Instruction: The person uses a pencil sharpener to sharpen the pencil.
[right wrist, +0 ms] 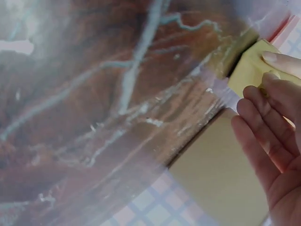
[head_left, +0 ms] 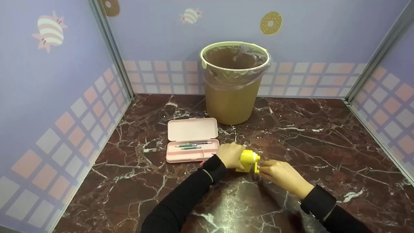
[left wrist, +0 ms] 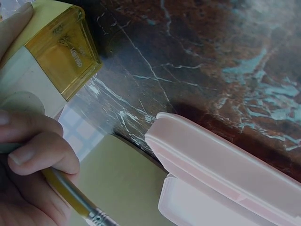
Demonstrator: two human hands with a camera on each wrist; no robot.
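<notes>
Nearest the camera, reaches in with black sleeves (head_left: 181,200), clamps the left hand (head_left: 230,154) round a yellow sharpener (head_left: 247,156), just right of the open pink pencil case (head_left: 192,130) on the marble table (head_left: 323,136), with an apparent pencil (left wrist: 70,192) also under curled fingers, and pinches the crank (head_left: 256,166) with the right hand (head_left: 280,174). Looks to be at the sharpening step, and next calls for bracing the sharpener while turning the crank evenly. Shows small pale lettering (left wrist: 76,56) on the amber drawer (left wrist: 56,44), too blurred to read surely.
</notes>
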